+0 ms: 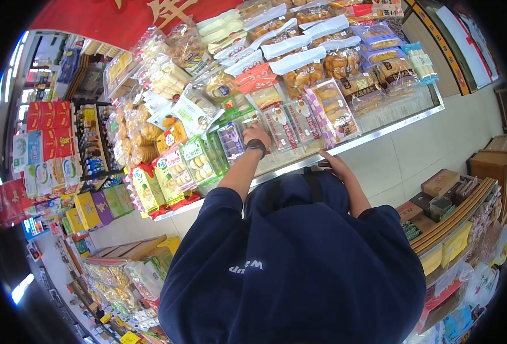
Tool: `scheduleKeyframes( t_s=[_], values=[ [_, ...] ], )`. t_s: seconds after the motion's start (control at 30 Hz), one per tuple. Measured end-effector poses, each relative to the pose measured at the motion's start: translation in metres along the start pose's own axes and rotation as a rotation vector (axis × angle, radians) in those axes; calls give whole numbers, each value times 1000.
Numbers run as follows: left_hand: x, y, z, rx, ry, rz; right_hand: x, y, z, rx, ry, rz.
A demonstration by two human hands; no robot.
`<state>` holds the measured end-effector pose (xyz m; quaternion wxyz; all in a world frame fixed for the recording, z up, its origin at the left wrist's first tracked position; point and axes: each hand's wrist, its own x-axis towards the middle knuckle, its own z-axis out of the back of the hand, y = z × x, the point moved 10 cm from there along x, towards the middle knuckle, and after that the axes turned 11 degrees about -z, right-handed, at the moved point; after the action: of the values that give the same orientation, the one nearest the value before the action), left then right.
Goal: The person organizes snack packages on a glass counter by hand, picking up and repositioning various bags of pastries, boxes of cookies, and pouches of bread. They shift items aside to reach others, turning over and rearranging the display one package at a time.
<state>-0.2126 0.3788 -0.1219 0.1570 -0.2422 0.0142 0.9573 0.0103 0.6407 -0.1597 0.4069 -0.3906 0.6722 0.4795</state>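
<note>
On the display table [397, 121], my left hand [257, 135], with a dark watch on the wrist, reaches in among small snack packs. Its fingers press down on a pack between a purple pack [231, 142] and a red-and-clear pack [280, 126]; the fingertips are too small to make out. By the table's metal front edge is my right hand [335, 164], its fingers partly hidden. A pink-and-white checked pack [332, 112] lies just beyond it. Green-framed biscuit packs [198, 160] stand to the left of my left hand.
Bagged breads [299, 74] lie in rows at the back of the table. A red banner [104, 20] hangs behind. Shelves of goods [96, 137] stand at the left. At the lower right is a wooden-edged shelf [457, 215] with boxes.
</note>
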Motion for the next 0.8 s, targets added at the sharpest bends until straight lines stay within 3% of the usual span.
scheduleKeyframes(
  t_s=[0.07,0.17,0.27,0.37,0.57,0.8],
  values=[
    [-16,-5,28,-114,47,25,-2,1,-1,-6,-2,1],
    [7,-12,6,-8,198,-307,-5,4,-2,-2,-4,10],
    [-11,-9,62,-340,-17,-33,-2,4,-1,-31,12,32],
    [-37,-45,110,-501,-263,-67,-1,6,0,-49,25,49],
    [-37,-79,97,-460,-337,-37,-3,6,0,-61,-3,28],
    [-32,-75,92,-490,-324,-64,-4,3,0,14,-11,14]
  ],
)
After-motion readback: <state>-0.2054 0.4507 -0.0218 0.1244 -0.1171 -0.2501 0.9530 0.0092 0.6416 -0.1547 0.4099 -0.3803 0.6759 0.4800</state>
